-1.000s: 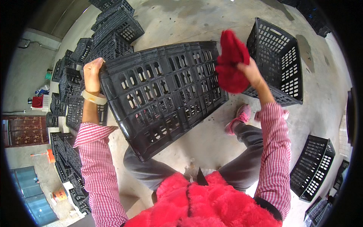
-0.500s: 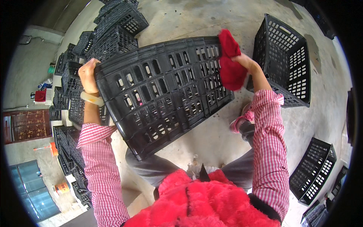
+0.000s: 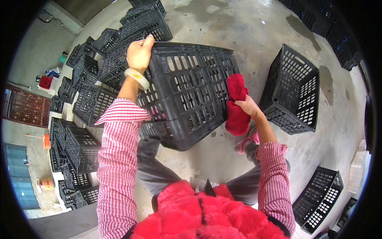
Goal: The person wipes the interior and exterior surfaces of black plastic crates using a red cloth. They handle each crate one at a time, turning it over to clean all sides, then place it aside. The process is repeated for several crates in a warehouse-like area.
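Note:
A black plastic crate (image 3: 191,91) hangs tilted in front of me above the floor, its slotted side toward me. My left hand (image 3: 140,55) is closed on its upper left rim, with a pale bangle on the wrist. In my right hand (image 3: 248,107) is a bunched red cloth (image 3: 237,115), held against the right end of the crate. The right fingers are closed round the cloth; their tips are partly hidden by it.
Another black crate (image 3: 292,89) stands on the concrete floor (image 3: 223,28) to the right. A further crate (image 3: 318,197) lies at the lower right. Many crates (image 3: 85,73) line the left wall, and dark stacks (image 3: 318,24) rise at the far right.
The crate has turned, now showing its side and a corner instead of its bottom. My left hand has moved right and up; the right hand with the cloth has moved lower.

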Demonstrator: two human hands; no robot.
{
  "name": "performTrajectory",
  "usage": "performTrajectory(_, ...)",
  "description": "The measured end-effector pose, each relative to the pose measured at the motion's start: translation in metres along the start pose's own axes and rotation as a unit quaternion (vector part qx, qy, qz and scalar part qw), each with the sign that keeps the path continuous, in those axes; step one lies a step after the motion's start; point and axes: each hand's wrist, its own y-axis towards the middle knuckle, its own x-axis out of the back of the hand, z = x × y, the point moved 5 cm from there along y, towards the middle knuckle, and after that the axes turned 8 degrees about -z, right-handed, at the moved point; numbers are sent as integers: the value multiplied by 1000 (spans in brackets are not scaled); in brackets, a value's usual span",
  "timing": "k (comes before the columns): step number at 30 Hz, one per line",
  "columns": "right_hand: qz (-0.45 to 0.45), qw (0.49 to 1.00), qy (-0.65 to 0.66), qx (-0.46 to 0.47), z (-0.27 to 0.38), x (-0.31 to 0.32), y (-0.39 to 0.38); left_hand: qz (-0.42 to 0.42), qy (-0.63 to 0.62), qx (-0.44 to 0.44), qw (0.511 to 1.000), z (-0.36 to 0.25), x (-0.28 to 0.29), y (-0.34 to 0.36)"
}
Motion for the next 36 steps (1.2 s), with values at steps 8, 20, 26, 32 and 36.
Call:
performTrajectory(8, 237, 964, 20, 117, 191, -39, -96, 34, 159, 90, 983, -6, 5, 3)
performTrajectory(20, -141, 824, -367, 409, 307, -62, -59, 183, 143, -86, 969, -49, -38, -21)
performTrajectory(26, -218, 807, -445, 322, 255, -72, -52, 40, -225, -173, 958, -69, -73, -31)
performTrajectory(32, -81, 857, -428, 277, 155, -93, -135, -50, -109, -27, 992, -40, -94, 3)
performTrajectory(36, 67, 885, -374, 270, 106, -97, -182, -53, -131, 4, 990, -21, -70, 18)
